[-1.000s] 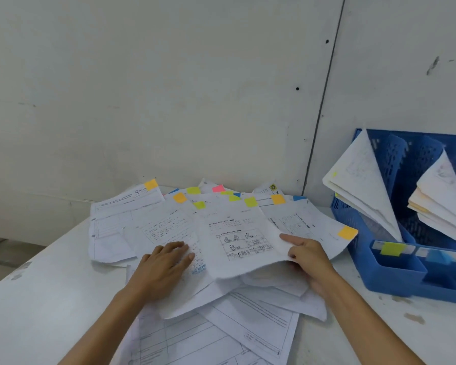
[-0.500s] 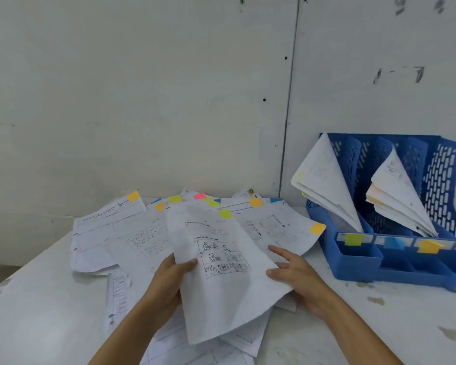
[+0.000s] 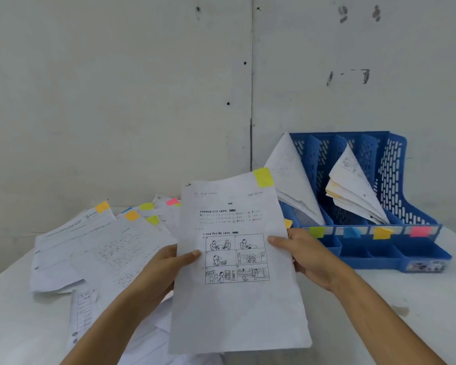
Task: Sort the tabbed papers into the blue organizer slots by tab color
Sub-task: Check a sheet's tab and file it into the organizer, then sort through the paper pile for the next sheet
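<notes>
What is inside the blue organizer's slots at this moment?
One paper stack leans in the green-labelled slot, another in the orange-labelled slot of the blue organizer; the other two show none. The held sheet hides its near-left corner.

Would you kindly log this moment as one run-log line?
held: yellow-green-tabbed paper | left hand: grips left edge | right hand: grips right edge | organizer: paper not filed

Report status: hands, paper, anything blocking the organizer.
Left hand and right hand both grip the yellow-green-tabbed paper, held above the pile. Blue organizer to its right, nothing between.
</notes>
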